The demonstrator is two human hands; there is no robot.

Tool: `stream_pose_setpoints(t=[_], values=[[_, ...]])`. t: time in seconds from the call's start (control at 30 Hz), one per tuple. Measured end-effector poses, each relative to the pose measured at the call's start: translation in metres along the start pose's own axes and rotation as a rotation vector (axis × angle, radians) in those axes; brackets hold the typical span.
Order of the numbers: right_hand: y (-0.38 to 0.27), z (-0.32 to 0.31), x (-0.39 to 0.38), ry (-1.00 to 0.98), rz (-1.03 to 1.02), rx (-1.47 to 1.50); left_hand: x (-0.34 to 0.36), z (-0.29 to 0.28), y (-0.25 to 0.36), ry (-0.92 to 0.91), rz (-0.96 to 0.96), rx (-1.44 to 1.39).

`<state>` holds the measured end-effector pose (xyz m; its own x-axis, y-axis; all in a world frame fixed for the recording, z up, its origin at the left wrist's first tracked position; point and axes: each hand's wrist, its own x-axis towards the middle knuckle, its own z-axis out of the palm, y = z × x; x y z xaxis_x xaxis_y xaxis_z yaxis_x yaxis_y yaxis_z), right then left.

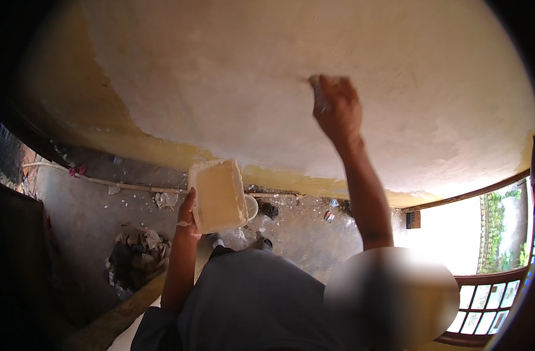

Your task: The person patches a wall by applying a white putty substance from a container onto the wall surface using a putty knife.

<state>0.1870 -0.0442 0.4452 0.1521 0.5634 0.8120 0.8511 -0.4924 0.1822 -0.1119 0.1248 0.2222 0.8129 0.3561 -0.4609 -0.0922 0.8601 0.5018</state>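
Note:
A rectangular translucent tub (225,227) with a smeared rim is in my left hand (187,217), the thumb pressed along its side. White smears mark that wrist. Across from it, my right arm reaches up to the wall (232,76). The right hand (339,111) is closed, with whitish smears on the fingers. A greyish edge (320,96) shows along those fingers, but motion blur hides what it is. Pale coating covers most of the wall around that hand. A yellow band (153,145) shows along its lower and left edges.
A long pole (121,186) lies on the floor near the wall's foot. White specks and scraps litter the concrete. A round white container (252,207) sits behind the tub. Crumpled sacking (140,254) lies at left. On the right are a bright opening (443,237) and a paned window (487,304).

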Motion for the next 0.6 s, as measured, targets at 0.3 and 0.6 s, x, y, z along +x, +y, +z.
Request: stream_pose_setpoints(t=[0.3, 0.6], values=[[0.027, 0.043, -0.06, -0.03, 0.041, -0.155, 0.006, 0.007, -0.003, -0.061, 0.003, -0.053], [0.098, -0.122, 0.169, 0.297, 0.067, -0.228, 0.004, 0.018, -0.006, -0.079, -0.039, -0.081]])
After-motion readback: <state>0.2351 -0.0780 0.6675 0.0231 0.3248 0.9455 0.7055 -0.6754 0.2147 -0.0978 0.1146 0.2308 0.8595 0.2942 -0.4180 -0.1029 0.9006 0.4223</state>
